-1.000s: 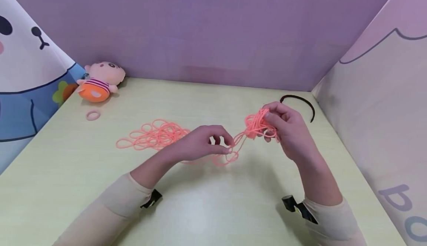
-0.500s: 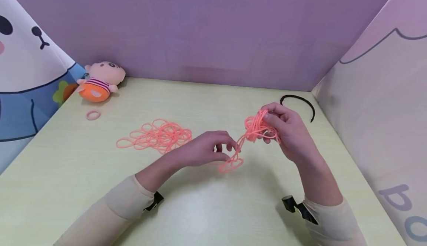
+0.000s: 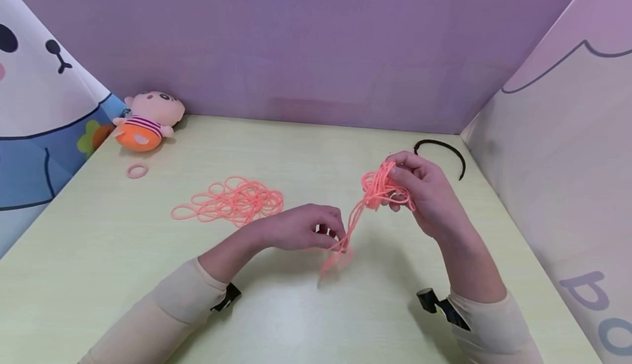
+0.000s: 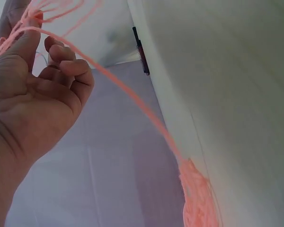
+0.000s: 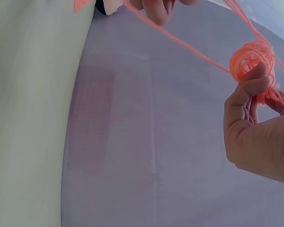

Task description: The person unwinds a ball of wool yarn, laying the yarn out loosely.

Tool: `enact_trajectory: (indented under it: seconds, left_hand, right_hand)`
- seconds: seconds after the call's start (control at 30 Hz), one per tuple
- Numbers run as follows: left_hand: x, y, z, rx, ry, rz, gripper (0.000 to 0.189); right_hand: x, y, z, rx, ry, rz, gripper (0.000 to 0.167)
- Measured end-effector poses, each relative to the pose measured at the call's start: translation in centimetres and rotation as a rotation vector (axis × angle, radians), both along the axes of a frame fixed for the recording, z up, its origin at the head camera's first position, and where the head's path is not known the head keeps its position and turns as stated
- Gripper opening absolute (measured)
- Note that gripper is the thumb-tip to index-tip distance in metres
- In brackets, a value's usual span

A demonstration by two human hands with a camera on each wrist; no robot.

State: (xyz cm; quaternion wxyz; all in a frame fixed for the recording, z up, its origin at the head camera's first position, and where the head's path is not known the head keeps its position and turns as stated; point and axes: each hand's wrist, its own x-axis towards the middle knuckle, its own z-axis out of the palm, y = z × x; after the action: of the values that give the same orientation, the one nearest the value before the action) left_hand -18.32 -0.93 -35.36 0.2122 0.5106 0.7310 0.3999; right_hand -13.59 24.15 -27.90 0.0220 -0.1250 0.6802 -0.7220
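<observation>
My right hand (image 3: pixel 434 196) grips a wound bundle of coral-pink yarn (image 3: pixel 376 185) above the table, thumb and fingertips pressed into it. Several strands run down from that bundle to my left hand (image 3: pixel 306 228), whose thumb and index finger pinch them. Below the left fingertips dangles a small, blurred yarn loop (image 3: pixel 337 259). A loose pile of the same yarn (image 3: pixel 237 202) lies on the table behind the left forearm. In the left wrist view, one yarn strand (image 4: pixel 128 90) stretches from the left hand's fingers toward the pile. The right wrist view shows the bundle (image 5: pixel 248 59) held between fingers and thumb.
A plush toy (image 3: pixel 148 122) in orange and stripes lies at the table's back left corner, with a pink ring (image 3: pixel 137 171) in front of it. A black curved cord (image 3: pixel 446 146) lies behind the right hand. A purple cloth wall (image 3: pixel 316 45) closes off the back.
My left hand has moved down and slightly right, drawing the strands between the hands longer. The loop at its fingertips hangs lower. My right hand has barely moved.
</observation>
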Motion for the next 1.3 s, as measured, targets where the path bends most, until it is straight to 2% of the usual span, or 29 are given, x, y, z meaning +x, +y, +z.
enact_trajectory:
  seconds: [0.1,0.2,0.33,0.43,0.57,0.67,0.77,0.8,0.9,0.97,1.07,1.2,1.3]
  left_hand:
    - [-0.3,-0.3,0.2,0.001,0.054,0.091,0.011]
    - [-0.7,-0.8,0.8,0.028,0.084,0.235,0.008]
    - [-1.5,-1.7,2.0,0.111,0.115,0.426,0.008]
    - [-2.0,-2.4,3.0,0.164,0.18,0.515,0.007]
    - [-2.4,-3.0,4.1,0.188,0.254,0.551,0.007]
    - [-2.4,-3.3,5.0,0.186,0.207,0.561,0.007]
    - [-2.5,-3.3,5.7,0.172,0.206,0.563,0.006]
    - [-2.5,-3.2,5.9,0.166,0.2,0.555,0.006]
    - [-2.5,-2.8,6.1,0.138,0.257,0.538,0.006]
    - [-2.6,-2.4,6.1,0.146,0.219,0.532,0.006]
    - [-2.8,-1.8,5.9,0.125,0.276,0.557,0.005]
    - [-3.0,-1.3,6.0,0.184,0.312,0.598,0.005]
    - [-2.7,-1.3,6.7,0.3,0.298,0.654,0.005]
  right_hand:
    - [0.1,0.1,0.1,0.001,-0.001,0.002,0.013]
    - [0.2,0.2,0.2,0.009,0.001,0.002,0.013]
    - [0.1,0.2,0.2,0.038,0.008,-0.007,0.014]
    - [0.1,0.2,0.1,0.062,0.014,-0.017,0.014]
    - [0.1,0.2,-0.1,0.082,0.016,-0.018,0.015]
    - [0.0,0.2,-0.2,0.093,0.012,-0.015,0.015]
    - [0.0,0.2,-0.2,0.1,0.003,-0.013,0.015]
    - [0.0,0.2,-0.2,0.103,-0.002,-0.011,0.015]
    - [0.0,0.2,0.0,0.104,-0.017,-0.004,0.015]
    - [0.0,0.1,0.0,0.104,-0.029,-0.001,0.016]
    - [0.1,0.1,0.2,0.098,-0.036,0.001,0.016]
    - [0.1,0.1,0.2,0.085,-0.039,-0.009,0.016]
    - [0.0,0.1,0.2,0.101,-0.039,-0.038,0.017]
